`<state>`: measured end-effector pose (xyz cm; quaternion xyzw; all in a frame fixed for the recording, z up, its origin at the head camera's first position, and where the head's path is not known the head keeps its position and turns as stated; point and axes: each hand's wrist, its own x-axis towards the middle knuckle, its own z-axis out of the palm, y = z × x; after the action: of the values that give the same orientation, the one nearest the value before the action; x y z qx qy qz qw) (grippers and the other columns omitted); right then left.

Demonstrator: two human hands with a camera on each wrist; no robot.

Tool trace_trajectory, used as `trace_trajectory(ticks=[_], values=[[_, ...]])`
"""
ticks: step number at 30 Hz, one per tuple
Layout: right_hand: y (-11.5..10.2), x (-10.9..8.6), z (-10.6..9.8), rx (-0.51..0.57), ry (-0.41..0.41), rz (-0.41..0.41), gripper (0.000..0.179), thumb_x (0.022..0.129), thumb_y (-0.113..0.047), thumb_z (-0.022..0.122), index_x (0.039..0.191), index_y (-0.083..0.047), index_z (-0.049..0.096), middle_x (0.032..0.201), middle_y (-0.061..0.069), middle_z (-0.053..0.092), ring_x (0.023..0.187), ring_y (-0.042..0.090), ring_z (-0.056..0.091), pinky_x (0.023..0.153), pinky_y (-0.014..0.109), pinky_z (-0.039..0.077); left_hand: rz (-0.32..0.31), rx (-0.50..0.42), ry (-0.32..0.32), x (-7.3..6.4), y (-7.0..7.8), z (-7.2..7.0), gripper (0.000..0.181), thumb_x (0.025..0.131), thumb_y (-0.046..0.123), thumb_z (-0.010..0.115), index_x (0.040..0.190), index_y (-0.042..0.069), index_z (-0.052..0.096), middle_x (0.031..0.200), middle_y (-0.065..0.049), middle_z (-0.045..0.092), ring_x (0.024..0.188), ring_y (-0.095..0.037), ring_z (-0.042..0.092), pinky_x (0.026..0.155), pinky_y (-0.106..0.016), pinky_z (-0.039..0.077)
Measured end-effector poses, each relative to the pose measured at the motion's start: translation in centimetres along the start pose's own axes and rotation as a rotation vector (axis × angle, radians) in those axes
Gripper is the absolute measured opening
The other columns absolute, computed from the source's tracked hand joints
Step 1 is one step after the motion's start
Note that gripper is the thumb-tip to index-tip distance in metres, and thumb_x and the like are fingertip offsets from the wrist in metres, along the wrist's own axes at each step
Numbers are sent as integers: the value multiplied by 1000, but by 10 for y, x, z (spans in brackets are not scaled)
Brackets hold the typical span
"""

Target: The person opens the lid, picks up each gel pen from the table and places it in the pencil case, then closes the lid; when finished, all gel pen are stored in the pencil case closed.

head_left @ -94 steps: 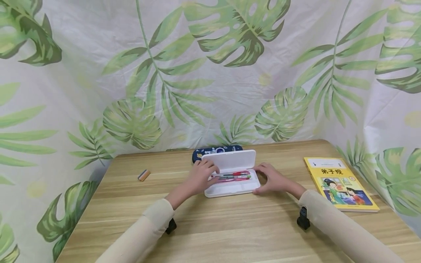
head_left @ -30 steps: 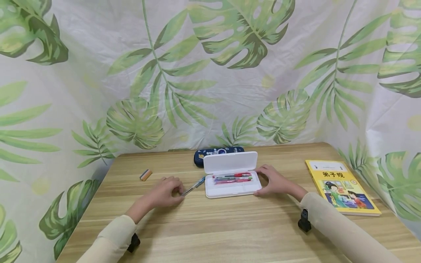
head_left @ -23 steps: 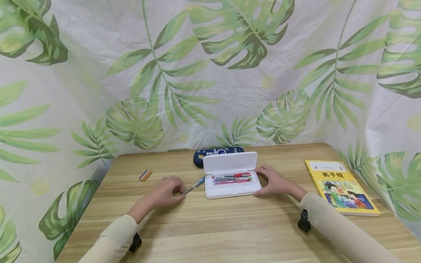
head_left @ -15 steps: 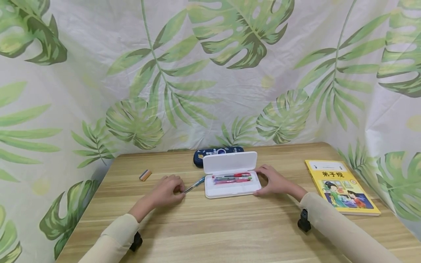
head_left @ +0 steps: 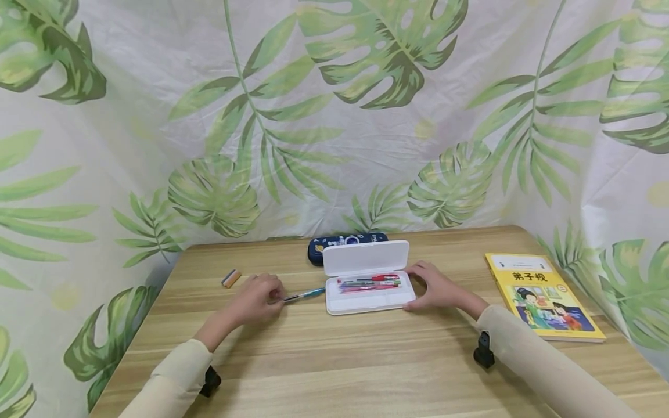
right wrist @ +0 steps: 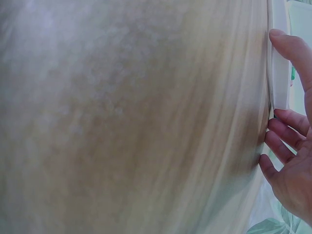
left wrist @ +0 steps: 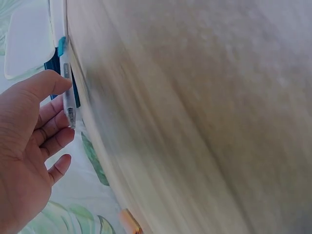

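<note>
A clear pen with a blue clip (head_left: 308,294) lies low over the table, left of an open white pencil box (head_left: 360,307). My left hand (head_left: 258,299) pinches its near end; in the left wrist view, the thumb and fingers meet on the pen's clear barrel (left wrist: 69,100), the other fingers loosely bent. Several red, pink and green pens (head_left: 368,283) lie inside the box, whose lid (head_left: 366,259) stands raised at the back. With thumb at the front and fingers behind, my right hand (head_left: 434,285) holds the box's right end, also seen in the right wrist view.
A dark blue pencil case (head_left: 317,248) with space pictures sits behind the lid. A small striped eraser (head_left: 230,278) lies at left on the wooden table (head_left: 355,366). At right is a yellow book (head_left: 543,296). Leaf-patterned cloth (head_left: 292,145) hangs at the back.
From inside the box my left hand has moved left with the pen. Over the last half second the pen has swung flatter as that hand shifted slightly left. My right hand stays put.
</note>
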<state>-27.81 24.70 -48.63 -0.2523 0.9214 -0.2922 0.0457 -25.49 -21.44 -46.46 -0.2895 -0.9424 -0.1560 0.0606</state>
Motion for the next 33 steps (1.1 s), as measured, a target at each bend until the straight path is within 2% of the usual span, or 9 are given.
trace_trajectory(ticks=[9, 15, 21, 28, 33], values=[[1, -1, 0, -22, 0, -3, 86, 71, -46, 91, 138, -5, 58, 125, 10, 56, 120, 28, 49, 105, 53, 41, 35, 24, 15, -8, -5, -4, 17, 84, 12, 78, 81, 18, 63, 78, 4, 55, 76, -9, 41, 75, -33, 33], [2, -1, 1, -25, 1, -5, 86, 71, -48, 91, 138, -6, 58, 124, 9, 56, 120, 27, 49, 105, 52, 41, 55, 42, 58, -10, -5, -5, 17, 84, 12, 79, 82, 19, 63, 80, 5, 57, 80, -9, 46, 77, -33, 35], [4, -1, 2, -30, -1, 1, 86, 71, -48, 91, 139, -6, 58, 126, 9, 56, 121, 27, 49, 105, 53, 40, 77, 68, 125, -8, -4, -5, 18, 83, 12, 81, 84, 19, 64, 83, 6, 59, 82, -10, 50, 79, -37, 41], [3, 0, 2, -31, -2, -2, 86, 71, -48, 90, 139, -6, 58, 126, 10, 56, 121, 28, 49, 106, 53, 40, 113, 80, 162, -5, 2, -8, 18, 83, 13, 81, 87, 17, 64, 87, 5, 62, 87, -13, 56, 87, -45, 47], [1, 1, 1, -28, 2, -6, 86, 71, -47, 90, 139, -5, 58, 127, 11, 56, 122, 29, 49, 106, 54, 40, 131, 80, 182, -1, 8, -9, 19, 83, 12, 81, 86, 18, 64, 87, 3, 62, 85, -12, 55, 82, -42, 46]])
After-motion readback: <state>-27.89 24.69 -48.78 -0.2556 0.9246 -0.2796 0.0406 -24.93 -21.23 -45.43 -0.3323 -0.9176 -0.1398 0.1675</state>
